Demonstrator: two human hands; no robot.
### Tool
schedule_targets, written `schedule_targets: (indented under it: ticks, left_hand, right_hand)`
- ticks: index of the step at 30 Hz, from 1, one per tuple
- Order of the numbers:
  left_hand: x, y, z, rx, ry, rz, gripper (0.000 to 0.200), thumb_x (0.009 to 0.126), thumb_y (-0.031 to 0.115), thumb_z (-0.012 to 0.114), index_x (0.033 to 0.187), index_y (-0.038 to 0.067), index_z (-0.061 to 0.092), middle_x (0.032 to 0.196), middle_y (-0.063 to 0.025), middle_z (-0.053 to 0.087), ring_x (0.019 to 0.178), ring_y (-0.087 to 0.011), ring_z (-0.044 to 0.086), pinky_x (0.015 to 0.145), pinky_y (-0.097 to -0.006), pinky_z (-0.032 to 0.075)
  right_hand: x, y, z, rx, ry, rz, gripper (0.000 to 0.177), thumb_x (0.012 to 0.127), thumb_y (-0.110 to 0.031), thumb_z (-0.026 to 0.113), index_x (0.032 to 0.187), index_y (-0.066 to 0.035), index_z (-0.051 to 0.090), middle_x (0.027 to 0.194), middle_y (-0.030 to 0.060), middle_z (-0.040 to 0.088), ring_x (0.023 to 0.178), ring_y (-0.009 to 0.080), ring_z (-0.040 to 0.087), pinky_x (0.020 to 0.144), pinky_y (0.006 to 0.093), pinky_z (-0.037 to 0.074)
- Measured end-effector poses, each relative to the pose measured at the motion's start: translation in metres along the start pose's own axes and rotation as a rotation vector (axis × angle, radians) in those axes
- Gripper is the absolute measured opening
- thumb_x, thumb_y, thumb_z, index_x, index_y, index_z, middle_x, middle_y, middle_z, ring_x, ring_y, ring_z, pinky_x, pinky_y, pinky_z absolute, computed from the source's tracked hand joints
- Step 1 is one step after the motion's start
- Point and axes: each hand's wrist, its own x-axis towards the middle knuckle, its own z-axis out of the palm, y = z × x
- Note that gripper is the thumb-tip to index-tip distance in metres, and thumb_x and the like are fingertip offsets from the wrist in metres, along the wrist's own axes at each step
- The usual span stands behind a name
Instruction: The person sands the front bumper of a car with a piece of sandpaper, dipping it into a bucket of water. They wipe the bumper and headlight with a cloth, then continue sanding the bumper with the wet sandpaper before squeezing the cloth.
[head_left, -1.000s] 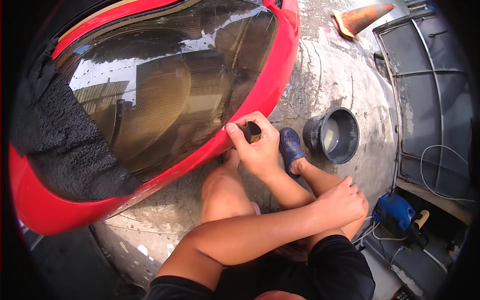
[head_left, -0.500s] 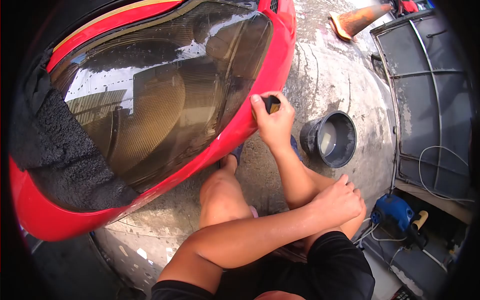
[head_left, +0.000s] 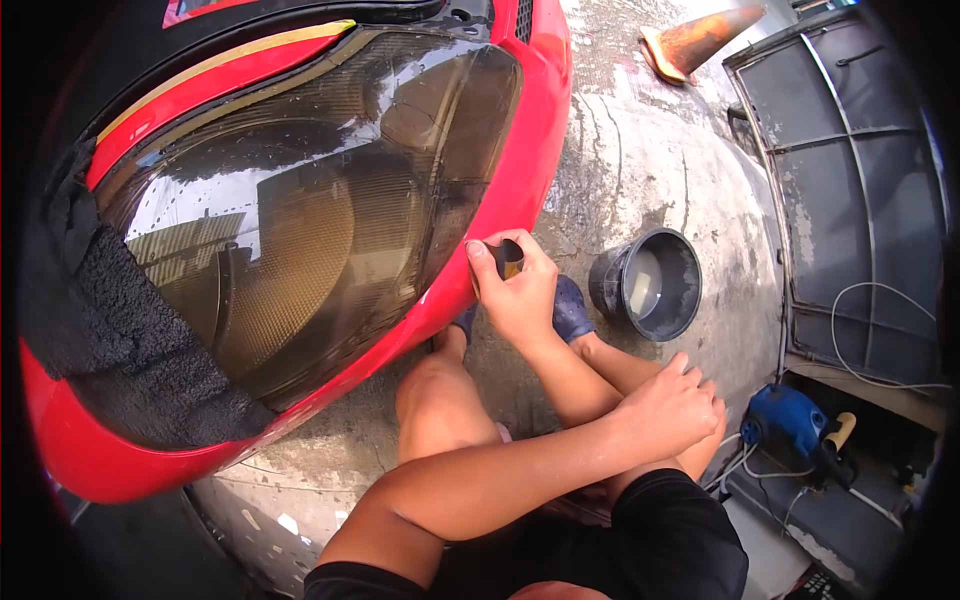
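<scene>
My right hand pinches a thin, bent dark sheet, like a piece of sandpaper, between thumb and fingers. It is at the red bodywork bordering a large car headlight. The headlight's lens looks yellowed and wet, with drops and reflections on it. My left arm crosses over my right forearm, and my left hand rests by my right knee with its fingers curled in; its palm is hidden. A black towel covers the headlight's left end.
On the wet concrete right of my feet stands a dark bucket with some liquid in it. Farther back lies an orange cone. A grey metal gate and a blue machine with hoses are at right.
My right hand has moved down and left in view, along the red edge, still holding the sheet. The camera view has shifted slightly. My left hand stays put.
</scene>
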Motion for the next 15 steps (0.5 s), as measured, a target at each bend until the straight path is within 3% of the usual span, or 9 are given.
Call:
schedule_targets:
  ticks: [3,4,8,9,12,13,15]
  left_hand:
    - [-0.004,0.002,0.006,-0.019,0.004,-0.013,0.018,0.093,0.025,0.069,0.098,0.010,0.078,0.090,-0.0034,0.076,0.094,-0.0206,0.072,0.095,-0.0437,0.049]
    - [-0.004,0.001,0.004,-0.001,0.002,-0.012,0.019,0.094,0.026,0.069,0.098,0.010,0.078,0.091,-0.0034,0.076,0.094,-0.0206,0.072,0.095,-0.0438,0.049]
    - [-0.003,0.001,0.002,0.006,-0.020,-0.018,0.021,0.095,0.029,0.069,0.098,0.010,0.078,0.091,-0.0035,0.076,0.094,-0.0207,0.072,0.096,-0.0441,0.049]
    - [-0.001,-0.003,0.001,0.012,-0.003,-0.024,0.020,0.095,0.029,0.069,0.098,0.010,0.078,0.091,-0.0036,0.076,0.093,-0.0210,0.072,0.096,-0.0442,0.049]
    - [-0.003,-0.004,0.001,-0.025,0.037,-0.059,0.021,0.096,0.029,0.070,0.098,0.011,0.078,0.090,-0.0042,0.075,0.093,-0.0221,0.071,0.097,-0.0450,0.049]
    - [-0.002,-0.006,-0.004,-0.056,0.052,-0.070,0.021,0.097,0.030,0.070,0.097,0.010,0.077,0.090,-0.0046,0.074,0.093,-0.0228,0.071,0.098,-0.0456,0.049]
    - [0.004,-0.012,-0.014,-0.095,0.134,-0.098,0.023,0.099,0.032,0.070,0.096,0.010,0.077,0.089,-0.0053,0.073,0.093,-0.0240,0.071,0.100,-0.0469,0.048]
  right_hand:
    - [0.050,0.017,-0.003,-0.093,0.189,-0.106,0.027,0.094,-0.024,0.086,0.092,0.001,0.074,0.079,0.0136,0.075,0.073,0.0172,0.069,0.072,0.0364,0.056]
    - [0.071,0.015,-0.005,-0.107,0.215,-0.086,0.024,0.095,-0.017,0.085,0.092,0.002,0.072,0.076,0.0051,0.071,0.072,0.0112,0.062,0.068,0.0317,0.052]
    - [0.018,0.017,-0.001,-0.014,0.093,-0.022,0.026,0.095,-0.020,0.085,0.090,0.002,0.072,0.077,0.0072,0.073,0.072,0.0123,0.064,0.069,0.0321,0.053]
    - [0.008,0.012,0.000,-0.044,0.099,-0.146,0.029,0.095,-0.022,0.085,0.089,0.002,0.072,0.077,0.0087,0.073,0.071,0.0131,0.065,0.069,0.0325,0.053]
    - [0.070,0.014,-0.003,-0.169,0.224,-0.211,0.029,0.095,-0.022,0.084,0.089,0.003,0.072,0.075,0.0092,0.073,0.070,0.0127,0.065,0.067,0.0323,0.053]
    - [0.102,0.018,-0.007,-0.142,0.192,-0.090,0.030,0.093,-0.026,0.086,0.092,0.001,0.074,0.078,0.0156,0.075,0.071,0.0228,0.071,0.071,0.0379,0.056]
    - [0.121,0.014,-0.007,-0.137,0.201,-0.067,0.029,0.094,-0.025,0.085,0.091,0.002,0.074,0.077,0.0167,0.075,0.071,0.0239,0.071,0.071,0.0382,0.056]
